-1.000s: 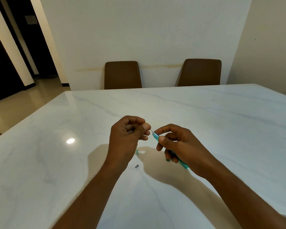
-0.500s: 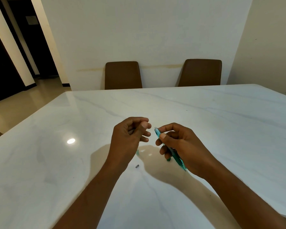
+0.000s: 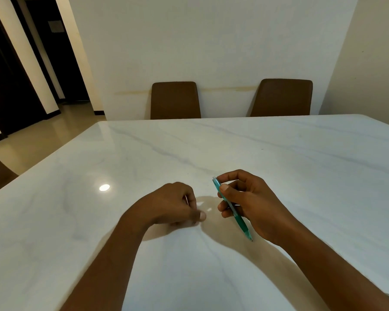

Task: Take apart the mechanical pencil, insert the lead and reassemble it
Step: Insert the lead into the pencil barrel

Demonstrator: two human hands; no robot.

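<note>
Whatever lies beneath the left hand [image 3: 174, 204] cannot be made out: the hand is turned palm down and blurred at the fingertips, so it is not possible to tell whether the curled fingers are pinching anything. The middle stretch of the mechanical pencil [image 3: 231, 208] is hidden behind the thumb and fingers of the right hand [image 3: 252, 204], and both forearms are cut off by the bottom edge of the view. The white marble-patterned worktop [image 3: 279, 158], crossed by faint grey veins, fills most of the scene and carries a small round glare spot [image 3: 104, 187] toward its left side. Two brown chair backs [image 3: 175, 100] stand at the worktop's far edge against a plain pale wall marked by a faint yellowish line, while a dark doorway [image 3: 32, 70] and pale floor open beyond the far left corner. The left hand sits low over the worktop near the middle of its near half, fingers drawn in loosely and the thumb tip pointing right, its shadow directly under it. The right hand is just beside it to the right, raised slightly, its thumb and forefinger pressed onto the upper barrel of the teal pencil and the other fingers folded behind it. The pencil is tilted, its pale upper end poking out above the thumb toward the far edge and its pointed tip aimed down toward the near edge, close to the heel of the hand.
</note>
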